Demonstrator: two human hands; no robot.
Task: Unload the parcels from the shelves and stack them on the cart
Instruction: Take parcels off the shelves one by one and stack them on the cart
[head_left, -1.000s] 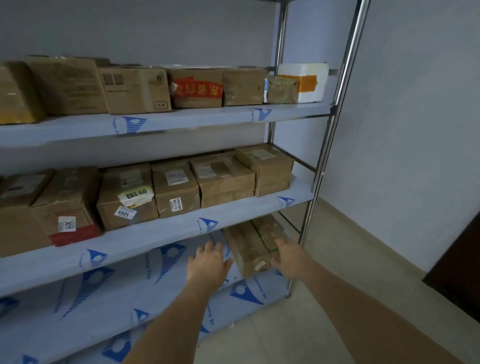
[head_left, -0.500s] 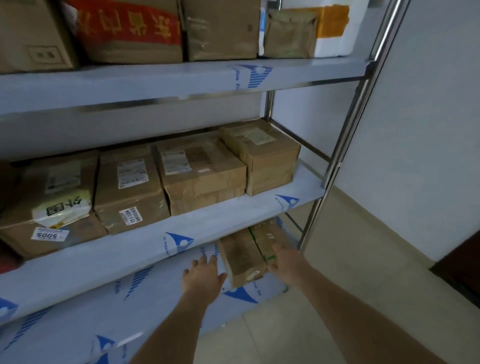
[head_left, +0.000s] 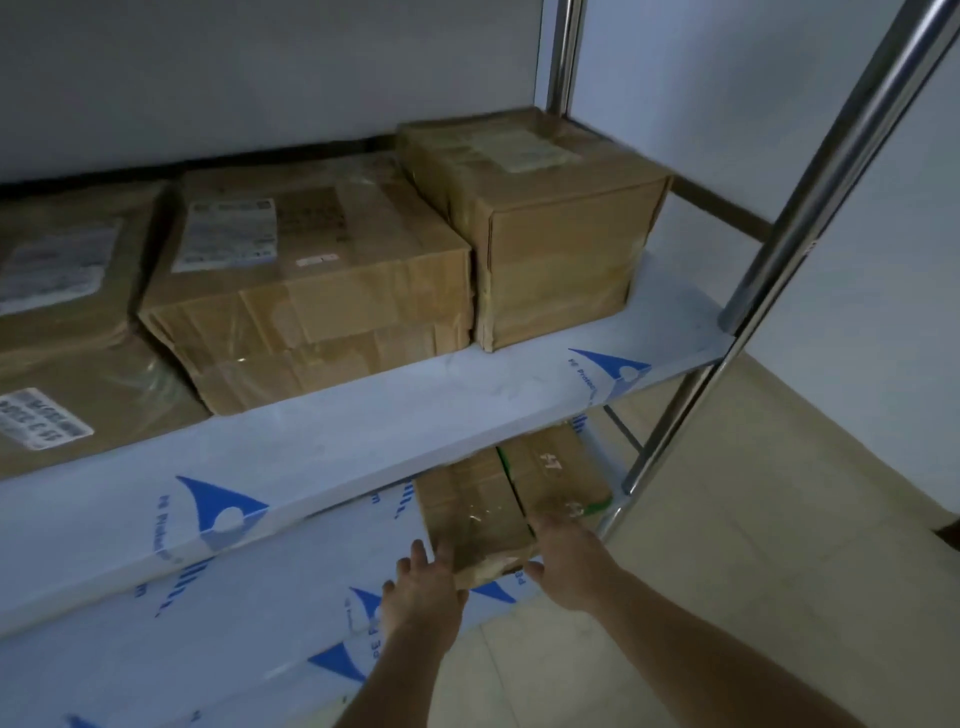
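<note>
While both arms reach in from the bottom of the frame, the left hand rests with spread fingers against the left near corner of a brown taped parcel on the lower shelf, low and right of centre. The right hand presses on that parcel's right near corner, its thumb hanging down over the front edge; whether its fingers curl round the box cannot be told. Just to the right lies a second parcel with a green strap, touching the first. Both sit partly hidden under the middle shelf, which crosses the frame centre in blue-printed protective film. On that shelf stand more cardboard parcels: a squat box at upper right, a wider flattened one touching its left side, and another at the left edge. A chrome post rises at the right, before a pale wall and a tiled floor.
</note>
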